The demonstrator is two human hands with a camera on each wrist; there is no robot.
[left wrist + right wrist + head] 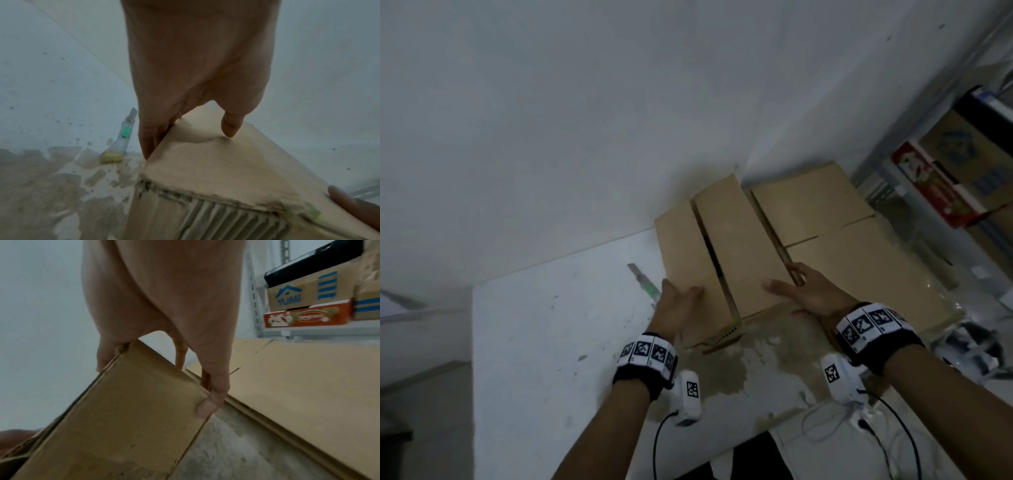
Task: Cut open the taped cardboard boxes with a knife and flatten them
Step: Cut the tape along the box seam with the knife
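Head view: hands (678, 301) gripping box (722, 246)

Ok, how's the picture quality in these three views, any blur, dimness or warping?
Head view: dim, bluish, soft; wide-angle bending tilts the wall and shelf. Left wrist view: the left hand looms large, the knife slightly smeared. Right wrist view: the cardboard box is motion-blurred near the bottom; shelf boxes sharper.

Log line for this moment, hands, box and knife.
left hand: grips box left edge | right hand: grips right edge | knife: on table, left of box | flat cardboard: right
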